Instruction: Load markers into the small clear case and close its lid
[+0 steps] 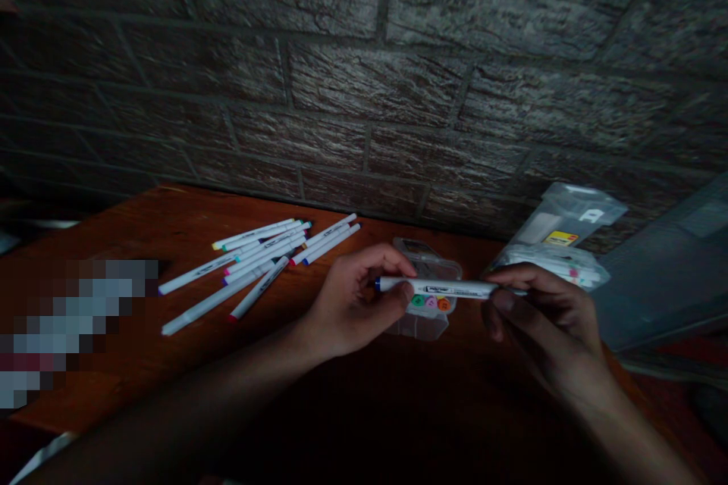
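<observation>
A white marker [455, 289] with a dark blue end lies level between my two hands above the table. My left hand [361, 295] pinches it near the blue end, thumb in front. At the other end, my right hand [546, 311] grips it between thumb and fingers, which hide most of that tip. Behind and below the marker stands a small clear plastic case [429, 324], its lid open. Several round coloured pieces [431, 303] in green, pink and orange sit inside it, partly covered by the marker and my left hand.
Several white markers [265, 250] with coloured ends lie loosely on the wooden table [187, 212] to the left. At the right are a clear plastic box [574, 212] and a clear bag [591, 269] with pens. A stone-block wall [341, 83] rises behind the table.
</observation>
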Demonstrator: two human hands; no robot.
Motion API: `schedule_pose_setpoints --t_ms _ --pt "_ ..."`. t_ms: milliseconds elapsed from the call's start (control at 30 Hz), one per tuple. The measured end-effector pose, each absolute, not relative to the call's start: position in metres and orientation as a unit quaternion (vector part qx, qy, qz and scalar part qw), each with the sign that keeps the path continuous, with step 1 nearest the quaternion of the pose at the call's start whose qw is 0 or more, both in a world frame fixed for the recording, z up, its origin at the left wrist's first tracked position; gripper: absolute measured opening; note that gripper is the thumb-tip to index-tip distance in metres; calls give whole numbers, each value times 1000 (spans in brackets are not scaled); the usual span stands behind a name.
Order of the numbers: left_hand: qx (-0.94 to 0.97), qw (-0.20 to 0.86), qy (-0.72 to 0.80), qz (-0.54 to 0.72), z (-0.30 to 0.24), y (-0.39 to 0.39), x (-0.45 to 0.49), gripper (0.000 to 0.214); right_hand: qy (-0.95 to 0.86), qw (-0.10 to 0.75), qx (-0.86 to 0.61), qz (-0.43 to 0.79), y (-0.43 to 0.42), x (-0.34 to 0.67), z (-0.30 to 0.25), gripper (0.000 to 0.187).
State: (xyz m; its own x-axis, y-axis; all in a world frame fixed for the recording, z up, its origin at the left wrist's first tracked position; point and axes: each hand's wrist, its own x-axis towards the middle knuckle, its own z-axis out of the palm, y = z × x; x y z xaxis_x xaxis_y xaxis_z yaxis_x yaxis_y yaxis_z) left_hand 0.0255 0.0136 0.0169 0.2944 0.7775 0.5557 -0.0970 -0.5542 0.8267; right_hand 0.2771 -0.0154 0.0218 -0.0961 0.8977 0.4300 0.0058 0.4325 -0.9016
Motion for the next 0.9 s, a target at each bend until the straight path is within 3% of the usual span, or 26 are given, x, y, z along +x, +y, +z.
schedule_pose_setpoints --t_ms 900 --pt "678 432 264 532 22 12 29 4 -628 565 -366 390 -14 275 23 9"
